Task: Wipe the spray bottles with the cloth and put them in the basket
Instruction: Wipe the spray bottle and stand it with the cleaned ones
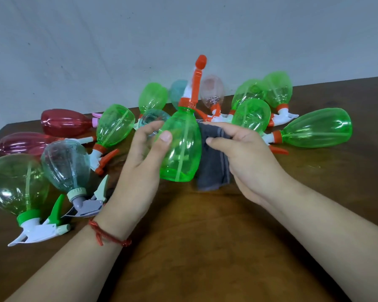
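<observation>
Bottle: green bottle (180,147) between my hands, base at 6, orange sprayer at 12.
Left hand (140,162): grips it from 9, thumb across the front.
Right hand (244,153): pinches the cloth (214,166) against its 3 o'clock side.
Wipe line: likely along the 6–12 axis.
Other bottles (316,128): lying in an arc from 8 to 2.
Basket: not in view.

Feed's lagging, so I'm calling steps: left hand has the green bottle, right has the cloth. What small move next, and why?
Probably slide the cloth down the green bottle: the right hand holds it against the bottle's side, the left hand grips the body upright, no basket in view.
</observation>
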Demonstrator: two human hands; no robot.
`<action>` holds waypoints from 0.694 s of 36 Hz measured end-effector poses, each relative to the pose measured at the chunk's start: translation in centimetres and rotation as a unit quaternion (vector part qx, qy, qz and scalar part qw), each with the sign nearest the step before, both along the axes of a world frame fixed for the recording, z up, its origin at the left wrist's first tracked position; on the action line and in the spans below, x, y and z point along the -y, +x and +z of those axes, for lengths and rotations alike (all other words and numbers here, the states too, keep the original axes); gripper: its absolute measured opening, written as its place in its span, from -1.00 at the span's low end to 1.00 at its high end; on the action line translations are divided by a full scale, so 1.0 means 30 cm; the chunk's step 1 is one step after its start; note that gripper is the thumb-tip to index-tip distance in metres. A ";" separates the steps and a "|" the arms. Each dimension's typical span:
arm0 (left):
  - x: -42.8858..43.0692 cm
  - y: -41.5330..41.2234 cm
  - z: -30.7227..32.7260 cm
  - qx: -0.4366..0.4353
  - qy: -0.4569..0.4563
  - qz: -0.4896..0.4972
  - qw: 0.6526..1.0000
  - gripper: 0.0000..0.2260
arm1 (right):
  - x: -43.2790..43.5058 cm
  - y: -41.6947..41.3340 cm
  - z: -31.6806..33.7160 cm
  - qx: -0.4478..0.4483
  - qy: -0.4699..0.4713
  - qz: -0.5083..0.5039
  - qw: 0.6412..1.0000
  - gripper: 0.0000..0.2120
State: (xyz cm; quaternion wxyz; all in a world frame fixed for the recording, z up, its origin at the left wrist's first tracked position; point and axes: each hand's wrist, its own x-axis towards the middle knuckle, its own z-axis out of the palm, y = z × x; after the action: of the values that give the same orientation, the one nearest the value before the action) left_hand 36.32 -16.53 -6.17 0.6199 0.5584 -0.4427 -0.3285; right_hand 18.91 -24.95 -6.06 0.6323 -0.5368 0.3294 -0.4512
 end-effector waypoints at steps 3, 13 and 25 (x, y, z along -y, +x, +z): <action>-0.002 -0.011 0.009 0.053 0.020 0.002 0.998 -0.70 | -0.007 -0.009 0.010 -0.005 -0.043 -0.027 0.999 -0.67; -0.007 -0.004 0.005 0.114 -0.044 0.081 0.989 -0.78 | -0.020 -0.016 0.027 -0.067 -0.156 -0.053 0.984 -0.66; -0.017 -0.014 0.009 0.085 -0.006 -0.030 0.996 -0.52 | 0.038 -0.057 0.064 0.001 -0.171 -0.143 0.975 -0.81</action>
State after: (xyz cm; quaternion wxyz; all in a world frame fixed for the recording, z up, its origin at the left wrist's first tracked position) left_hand 35.91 -16.03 -5.90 0.5730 0.5674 -0.5122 -0.2956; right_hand 17.21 -26.08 -4.14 0.4603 -0.5843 0.3198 -0.5868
